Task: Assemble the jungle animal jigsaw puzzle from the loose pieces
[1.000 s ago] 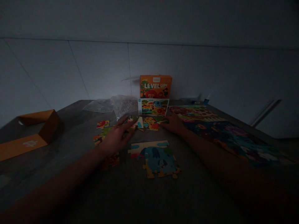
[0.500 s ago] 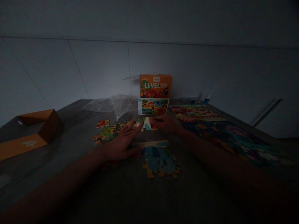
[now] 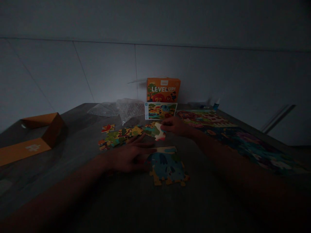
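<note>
My right hand [image 3: 176, 126] pinches a pale puzzle piece [image 3: 159, 132] with green and blue on it, tilted up above several loose puzzle pieces [image 3: 114, 137]. Fingers spread, my left hand [image 3: 132, 153] lies over the table between those loose pieces and a joined section of puzzle [image 3: 167, 168] showing a blue elephant. Part of that section's left side is hidden under the left hand. Behind the loose pieces stands a small picture card [image 3: 160, 111] with an animal scene, leaning on an orange box [image 3: 163, 89] marked "LEVEL UP!".
Clear plastic bags [image 3: 130, 108] lie left of the box. An orange box tray [image 3: 36, 139] stands at the far left. On the right lie a farm puzzle [image 3: 209, 118] and a dark blue sea puzzle [image 3: 243, 145]. A small bottle [image 3: 216, 105] stands at the back right, near the wall.
The right hand has lifted the pale puzzle piece and turned it. My left hand has drawn back toward me, off the loose pieces.
</note>
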The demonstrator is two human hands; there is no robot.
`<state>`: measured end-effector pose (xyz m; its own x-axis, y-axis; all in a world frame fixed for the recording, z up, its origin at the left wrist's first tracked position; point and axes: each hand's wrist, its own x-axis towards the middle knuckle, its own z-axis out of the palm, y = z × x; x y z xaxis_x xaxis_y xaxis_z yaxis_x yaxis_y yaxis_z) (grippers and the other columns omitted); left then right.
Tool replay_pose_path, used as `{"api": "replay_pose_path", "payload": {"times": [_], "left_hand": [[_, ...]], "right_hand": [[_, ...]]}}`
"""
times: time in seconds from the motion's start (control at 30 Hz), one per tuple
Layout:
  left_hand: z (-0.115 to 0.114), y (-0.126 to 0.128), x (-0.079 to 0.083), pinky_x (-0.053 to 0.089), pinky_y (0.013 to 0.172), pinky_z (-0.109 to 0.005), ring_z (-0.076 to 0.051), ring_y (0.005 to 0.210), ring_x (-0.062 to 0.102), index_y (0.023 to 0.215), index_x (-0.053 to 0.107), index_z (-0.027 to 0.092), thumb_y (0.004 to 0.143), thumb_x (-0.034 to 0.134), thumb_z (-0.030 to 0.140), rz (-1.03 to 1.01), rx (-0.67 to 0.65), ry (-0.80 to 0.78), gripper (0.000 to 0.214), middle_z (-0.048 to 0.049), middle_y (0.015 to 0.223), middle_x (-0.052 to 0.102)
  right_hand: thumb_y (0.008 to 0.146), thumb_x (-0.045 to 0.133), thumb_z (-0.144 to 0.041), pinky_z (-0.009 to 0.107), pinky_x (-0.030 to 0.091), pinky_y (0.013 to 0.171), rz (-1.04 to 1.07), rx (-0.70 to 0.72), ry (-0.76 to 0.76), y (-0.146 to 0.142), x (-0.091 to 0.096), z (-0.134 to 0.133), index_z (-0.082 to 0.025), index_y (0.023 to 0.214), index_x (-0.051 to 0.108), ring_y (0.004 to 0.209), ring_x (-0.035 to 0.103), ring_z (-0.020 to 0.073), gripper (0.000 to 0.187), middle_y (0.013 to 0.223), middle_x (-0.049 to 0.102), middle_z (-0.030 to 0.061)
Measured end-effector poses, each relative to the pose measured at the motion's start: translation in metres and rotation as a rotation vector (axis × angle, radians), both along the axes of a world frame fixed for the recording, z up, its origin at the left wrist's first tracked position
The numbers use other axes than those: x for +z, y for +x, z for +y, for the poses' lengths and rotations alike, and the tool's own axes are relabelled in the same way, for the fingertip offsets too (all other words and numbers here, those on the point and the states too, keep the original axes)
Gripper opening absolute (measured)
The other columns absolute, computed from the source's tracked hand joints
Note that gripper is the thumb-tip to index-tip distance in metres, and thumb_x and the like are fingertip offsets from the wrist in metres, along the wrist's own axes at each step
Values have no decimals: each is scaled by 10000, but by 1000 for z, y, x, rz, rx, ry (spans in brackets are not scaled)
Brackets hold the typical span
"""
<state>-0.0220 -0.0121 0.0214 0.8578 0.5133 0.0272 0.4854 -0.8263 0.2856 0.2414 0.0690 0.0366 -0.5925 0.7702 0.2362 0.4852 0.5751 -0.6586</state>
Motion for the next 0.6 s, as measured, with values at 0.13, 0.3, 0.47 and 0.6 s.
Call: {"api": "replay_pose_path", "payload": {"times": [0.13,0.3,0.47,0.6], "left_hand": [[-2,5,8,237,1166,-580,-316,1423,336,1439,442,345,910,608,336,-97,-49,-31,554,-34,1520,425],[-2,6,9,321,1145,-523,-277,1329,480,1322,582,307,900,623,287,-166,-96,-4,425,-49,1423,546],[1,3,4,419,1074,-471,-267,1264,528,1287,611,287,888,631,325,-178,-63,40,402,-52,1338,611],[-1,4,5,403,1084,-470,-261,1250,537,1284,609,283,893,613,311,-155,-56,53,392,-52,1339,607]], "right_hand": [[834,525,-394,264,340,598,-154,123,19,9,11,0,-145,700,628,618,466,128,301,646,537,-4],[845,559,-383,244,311,561,-278,199,-38,16,19,-3,-143,721,667,579,449,108,291,628,551,-18],[824,615,-324,236,369,572,-310,241,-163,17,21,-7,-145,781,703,598,526,113,204,686,642,1],[805,627,-309,242,375,569,-343,239,-184,18,23,-9,-143,746,688,591,535,118,186,681,646,6]]}}
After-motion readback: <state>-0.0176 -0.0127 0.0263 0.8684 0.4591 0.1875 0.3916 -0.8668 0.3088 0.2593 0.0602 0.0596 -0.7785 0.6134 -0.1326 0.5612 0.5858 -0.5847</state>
